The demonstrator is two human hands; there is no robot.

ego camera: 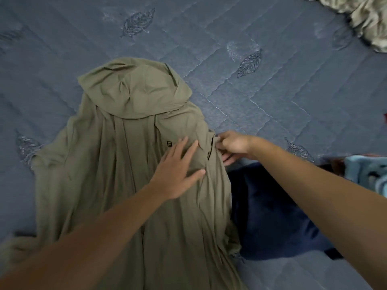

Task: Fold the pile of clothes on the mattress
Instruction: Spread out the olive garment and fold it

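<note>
Blue quilted mattress (251,97) with an olive hoodie (109,160) spread flat on it, hood away from the person.
The left hand (178,174) lies flat on its chest, fingers straight; the right hand (232,146) pinches its right edge. A dark blue garment (270,214) lies just beside; a crumpled cloth (368,19) sits far right.

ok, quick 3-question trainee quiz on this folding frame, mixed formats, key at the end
1. True or false: the left hand lies flat with straight fingers on the olive hooded garment.
2. The right hand grips the garment's: A) hood B) right edge C) hem
3. Fill in: beside the garment, under the right forearm, lies a dark ____ cloth.

Key: 1 true; 2 B; 3 blue.
</note>
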